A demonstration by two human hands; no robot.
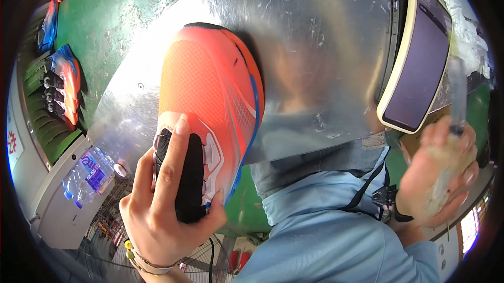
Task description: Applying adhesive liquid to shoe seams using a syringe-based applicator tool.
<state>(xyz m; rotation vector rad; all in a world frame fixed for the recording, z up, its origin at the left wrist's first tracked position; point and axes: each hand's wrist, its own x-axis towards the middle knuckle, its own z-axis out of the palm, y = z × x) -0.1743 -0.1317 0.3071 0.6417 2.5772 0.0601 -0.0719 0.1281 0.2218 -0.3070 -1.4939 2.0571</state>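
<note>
An orange-red running shoe (205, 83) with a blue sole edge and black tongue lies on the metal tabletop, its toe pointing away from me. My left hand (168, 194) grips it at the opening, the index finger stretched along the top and the thumb on the right side by the laces. At the right edge, below a phone, my right hand (441, 173) is curled round a long, pale, see-through stick-like tool (458, 91) that points upward. Motion blur hides what kind of tool it is.
The yellow-cased phone (422, 57) leans by a black flat object (395, 36) on the shiny metal tabletop (315, 89). White crumpled material (467, 36) lies beyond it. More shoes (65, 83) sit on a green slatted conveyor (39, 94) at left, above plastic bottles (89, 175).
</note>
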